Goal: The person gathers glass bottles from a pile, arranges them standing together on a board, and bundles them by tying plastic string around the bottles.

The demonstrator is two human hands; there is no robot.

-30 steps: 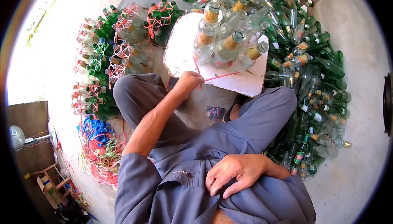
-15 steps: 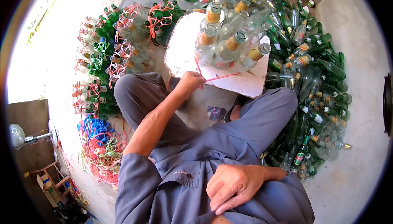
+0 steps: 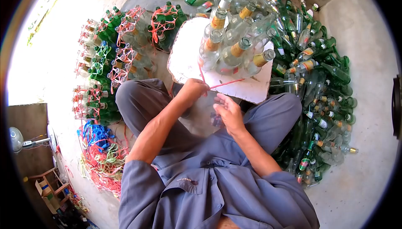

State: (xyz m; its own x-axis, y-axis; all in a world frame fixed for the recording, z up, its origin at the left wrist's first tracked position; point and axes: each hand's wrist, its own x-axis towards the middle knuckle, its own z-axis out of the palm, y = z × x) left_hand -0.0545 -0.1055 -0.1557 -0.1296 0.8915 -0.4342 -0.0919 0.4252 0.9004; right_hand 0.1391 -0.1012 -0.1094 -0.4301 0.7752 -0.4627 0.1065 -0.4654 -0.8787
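Observation:
Pinched in my left hand [image 3: 194,91] is a red plastic string [image 3: 229,83]. It spreads in a V from the fingers to the base of a cluster of clear glass bottles [image 3: 228,57]. The bottles stand upright, close together, many with gold labels on their necks. Under them is a white board [image 3: 184,61] with rough edges, just beyond my crossed legs. My right hand [image 3: 230,114] is raised just right of my left hand, below the string. Its fingers are parted and nothing shows in them.
Bundles of bottles [image 3: 125,57] tied with red string stand on the left. Below them lies a heap of loose coloured strings [image 3: 104,158]. Loose green and clear bottles [image 3: 322,78] are piled along the right wall. A fan [image 3: 16,140] is at the far left.
My right hand has risen from my lap to beside my left hand, and its fingers have parted. My left hand stays on the string, slightly lower.

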